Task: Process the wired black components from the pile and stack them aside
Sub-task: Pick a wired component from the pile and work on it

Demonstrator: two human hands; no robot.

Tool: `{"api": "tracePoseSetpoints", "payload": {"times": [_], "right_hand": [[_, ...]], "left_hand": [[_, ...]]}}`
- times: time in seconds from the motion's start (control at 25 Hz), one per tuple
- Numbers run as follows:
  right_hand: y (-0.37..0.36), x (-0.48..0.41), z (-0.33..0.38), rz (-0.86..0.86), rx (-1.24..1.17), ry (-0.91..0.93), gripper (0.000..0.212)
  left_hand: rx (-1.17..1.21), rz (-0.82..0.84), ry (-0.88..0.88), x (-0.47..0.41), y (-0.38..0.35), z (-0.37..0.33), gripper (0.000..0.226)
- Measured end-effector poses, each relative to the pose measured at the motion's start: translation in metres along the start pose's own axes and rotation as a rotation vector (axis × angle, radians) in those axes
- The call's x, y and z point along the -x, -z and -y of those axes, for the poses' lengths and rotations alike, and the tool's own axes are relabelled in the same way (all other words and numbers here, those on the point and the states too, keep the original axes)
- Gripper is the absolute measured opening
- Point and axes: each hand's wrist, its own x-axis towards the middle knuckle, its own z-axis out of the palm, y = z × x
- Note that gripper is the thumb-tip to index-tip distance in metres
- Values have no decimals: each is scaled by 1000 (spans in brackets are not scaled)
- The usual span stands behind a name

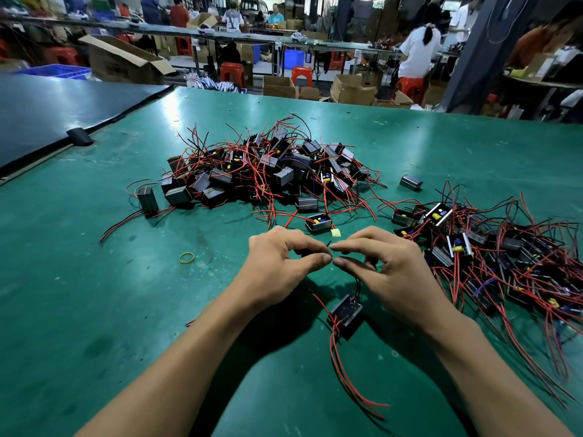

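Note:
A large pile of black box components with red and black wires lies on the green table ahead of me. A second spread of them lies to the right. One black component hangs just above the table between my forearms, its red wires trailing toward me. My left hand and my right hand meet fingertip to fingertip above it, each pinching the ends of its thin wires between thumb and forefinger.
A yellow rubber band lies left of my left hand. A lone black component sits right of the pile, another stands at its left. A dark board covers the table's far left. Other people work at benches beyond.

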Motion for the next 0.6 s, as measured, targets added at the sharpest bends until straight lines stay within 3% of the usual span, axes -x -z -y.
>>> {"api": "tracePoseSetpoints", "payload": {"times": [0.28, 0.6], "right_hand": [[-4, -1, 7, -34, -70, -164, 3], [-1, -4, 19, -27, -197, -359, 18]], "left_hand": [[-22, -52, -54, 1, -2, -3, 4], [-186, -121, -165, 3, -7, -5, 5]]}}
